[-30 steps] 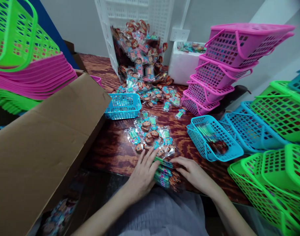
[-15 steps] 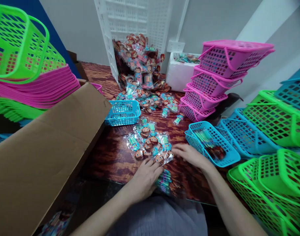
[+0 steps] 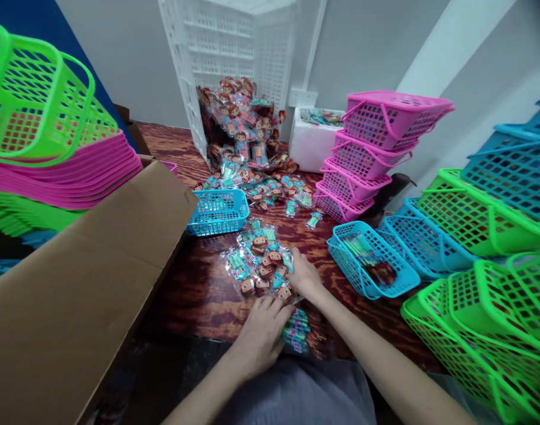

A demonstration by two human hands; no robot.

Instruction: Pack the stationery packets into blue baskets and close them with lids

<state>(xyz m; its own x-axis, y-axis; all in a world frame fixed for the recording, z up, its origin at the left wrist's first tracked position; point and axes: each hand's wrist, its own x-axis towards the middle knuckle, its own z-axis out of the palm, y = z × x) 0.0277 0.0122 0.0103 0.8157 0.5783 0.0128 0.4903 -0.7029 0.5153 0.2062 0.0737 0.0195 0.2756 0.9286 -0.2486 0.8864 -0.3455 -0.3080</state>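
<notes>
My left hand (image 3: pixel 263 327) is curved at the left end of a row of clear-bagged doll-shaped packets (image 3: pixel 299 330) near the table's front edge. Its fingers are bent against the row; the thumb is hidden. My right hand (image 3: pixel 304 276) is at the right edge of a loose pile of the same packets (image 3: pixel 261 262), with its fingers closed on one bagged packet (image 3: pixel 288 258). Brown-haired heads and blue-green bodies show through the bags. To the right, a blue basket (image 3: pixel 371 260) holds several packets.
A cardboard box (image 3: pixel 97 254) flanks the left side, with stacked green and pink baskets (image 3: pixel 66 165) behind. Another blue basket (image 3: pixel 219 212) stands beyond the pile. Packets spill from a white crate (image 3: pixel 225 41). Pink baskets (image 3: pixel 354 159) and green baskets (image 3: pixel 474 307) are stacked right.
My right hand has moved left onto the pile's right edge and now covers part of a packet there. The left hand stays by the row. The camera view has shifted slightly.
</notes>
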